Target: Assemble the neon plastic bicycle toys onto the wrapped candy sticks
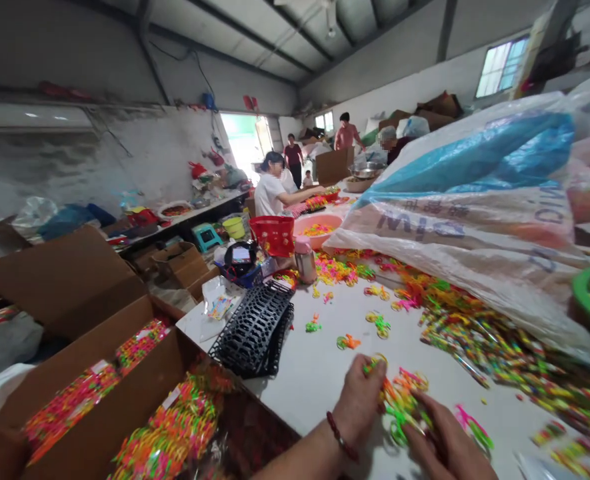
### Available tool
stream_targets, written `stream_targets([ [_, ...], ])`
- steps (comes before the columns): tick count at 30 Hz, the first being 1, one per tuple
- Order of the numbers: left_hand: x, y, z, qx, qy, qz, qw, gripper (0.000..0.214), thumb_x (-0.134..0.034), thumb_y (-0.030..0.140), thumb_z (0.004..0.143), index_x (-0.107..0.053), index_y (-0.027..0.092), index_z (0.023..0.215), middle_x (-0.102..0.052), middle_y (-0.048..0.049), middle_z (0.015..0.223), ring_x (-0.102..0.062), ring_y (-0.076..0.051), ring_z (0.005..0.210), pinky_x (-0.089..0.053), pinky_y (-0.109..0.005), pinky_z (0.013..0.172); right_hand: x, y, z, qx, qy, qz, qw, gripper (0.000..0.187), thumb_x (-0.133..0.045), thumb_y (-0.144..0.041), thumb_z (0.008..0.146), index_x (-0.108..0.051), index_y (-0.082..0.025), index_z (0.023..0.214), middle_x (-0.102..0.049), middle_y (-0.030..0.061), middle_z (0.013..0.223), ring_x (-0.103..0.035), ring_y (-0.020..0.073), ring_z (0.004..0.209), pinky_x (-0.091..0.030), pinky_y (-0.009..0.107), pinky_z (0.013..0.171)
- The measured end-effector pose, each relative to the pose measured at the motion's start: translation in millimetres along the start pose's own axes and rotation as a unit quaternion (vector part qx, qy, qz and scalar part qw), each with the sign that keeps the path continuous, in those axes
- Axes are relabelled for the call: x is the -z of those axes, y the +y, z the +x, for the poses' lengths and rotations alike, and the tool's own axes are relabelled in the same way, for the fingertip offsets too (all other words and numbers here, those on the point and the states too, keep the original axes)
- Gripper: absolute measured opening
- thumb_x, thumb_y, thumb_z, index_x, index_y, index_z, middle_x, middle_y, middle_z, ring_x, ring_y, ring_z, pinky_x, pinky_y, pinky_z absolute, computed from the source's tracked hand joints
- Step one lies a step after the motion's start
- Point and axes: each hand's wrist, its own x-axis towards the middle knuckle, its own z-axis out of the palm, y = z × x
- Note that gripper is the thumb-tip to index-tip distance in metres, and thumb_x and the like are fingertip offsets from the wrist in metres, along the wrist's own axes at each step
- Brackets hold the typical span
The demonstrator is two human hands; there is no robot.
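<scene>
My left hand rests on the white table with its fingers pinched on a small cluster of neon plastic toy pieces. A dark red bead bracelet circles that wrist. My right hand lies just right of it, fingers bent over the same green, orange and yellow cluster. A pink and green piece lies beside the right hand. Loose pieces dot the table ahead.
A long heap of coloured pieces runs along a big plastic sack at right. Black plastic trays lie at the table's left. An open cardboard box holds packed pieces. Other people work further back by a red basket.
</scene>
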Motion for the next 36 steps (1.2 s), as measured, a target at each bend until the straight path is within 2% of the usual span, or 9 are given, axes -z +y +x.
stream_targets([
  [2,4.2,3,-5,-0.014,0.008,0.019,1.000,0.056,-0.059,0.074,0.072,-0.043,0.021,0.081,-0.039,0.0080,0.058,-0.039,-0.007,0.047,-0.033,-0.022,0.043,12,-21,-2,-0.081,-0.025,0.053,0.995,0.042,-0.054,-0.050,0.088,-0.065,-0.021,0.116,-0.073,0.0117,0.107,-0.071,0.0269,0.094,-0.062,0.038,0.078],
  [5,8.6,9,-13,-0.025,-0.064,-0.008,0.998,0.052,-0.055,0.071,0.079,-0.041,0.022,0.082,-0.036,0.0085,0.061,-0.035,-0.005,0.045,-0.029,-0.020,0.043,25,-45,2,-0.121,-0.060,0.152,0.979,0.042,-0.049,-0.052,0.090,-0.068,-0.020,0.109,-0.072,0.0111,0.105,-0.069,0.0240,0.092,-0.059,0.036,0.078],
  [8,9.2,10,-17,0.005,-0.117,-0.016,0.993,0.051,-0.051,0.071,0.083,-0.046,0.020,0.085,-0.041,0.0062,0.065,-0.035,-0.004,0.046,-0.026,-0.019,0.042,27,-50,5,-0.168,-0.035,0.230,0.958,0.042,-0.055,-0.051,0.088,-0.068,-0.019,0.112,-0.071,0.0100,0.110,-0.067,0.0210,0.092,-0.057,0.032,0.077],
  [12,5.8,7,-25,0.026,-0.158,-0.018,0.987,0.051,-0.048,0.068,0.087,-0.051,0.018,0.085,-0.045,0.0039,0.065,-0.036,-0.005,0.047,-0.026,-0.019,0.041,25,-47,-1,-0.224,-0.012,0.301,0.927,0.041,-0.061,-0.051,0.085,-0.067,-0.017,0.107,-0.070,0.0053,0.090,-0.063,0.0153,0.076,-0.052,0.026,0.066],
  [22,5.0,3,-24,0.027,-0.231,-0.005,0.973,0.047,-0.051,0.064,0.087,-0.052,0.017,0.088,-0.044,0.0046,0.065,-0.036,-0.005,0.049,-0.028,-0.016,0.039,26,-40,-3,-0.186,-0.058,0.304,0.933,0.029,-0.058,-0.045,0.090,-0.068,-0.022,0.104,-0.069,0.0023,0.090,-0.060,0.0146,0.077,-0.048,0.027,0.069],
  [26,8.7,1,-23,0.016,-0.246,0.015,0.969,0.046,-0.050,0.063,0.089,-0.051,0.017,0.085,-0.045,0.0049,0.064,-0.037,-0.005,0.048,-0.031,-0.016,0.040,31,-37,-4,-0.102,-0.075,0.199,0.972,0.023,-0.060,-0.040,0.089,-0.071,-0.025,0.102,-0.070,0.0042,0.100,-0.061,0.0207,0.097,-0.047,0.037,0.089],
  [29,9.8,-1,-22,0.016,-0.253,0.019,0.967,0.045,-0.049,0.062,0.090,-0.050,0.017,0.083,-0.045,0.0052,0.063,-0.037,-0.005,0.047,-0.031,-0.017,0.040,34,-37,-3,-0.107,-0.043,0.146,0.983,0.019,-0.065,-0.040,0.086,-0.071,-0.023,0.093,-0.068,0.0041,0.089,-0.061,0.0196,0.086,-0.049,0.036,0.082],
  [32,8.2,-2,-22,0.021,-0.256,0.008,0.966,0.045,-0.050,0.061,0.090,-0.050,0.017,0.084,-0.045,0.0057,0.063,-0.037,-0.004,0.046,-0.031,-0.016,0.039,32,-38,-3,-0.207,-0.001,0.270,0.941,0.028,-0.070,-0.047,0.081,-0.062,-0.022,0.089,-0.064,-0.0004,0.076,-0.060,0.0143,0.067,-0.051,0.030,0.065],
  [36,4.9,-4,-23,0.027,-0.258,0.006,0.966,0.045,-0.050,0.062,0.089,-0.050,0.017,0.084,-0.045,0.0056,0.063,-0.037,-0.005,0.046,-0.030,-0.017,0.039,26,-40,-4,-0.292,0.042,0.441,0.848,0.040,-0.080,-0.048,0.069,-0.058,-0.022,0.089,-0.067,-0.0021,0.078,-0.068,0.0139,0.074,-0.057,0.029,0.075],
])
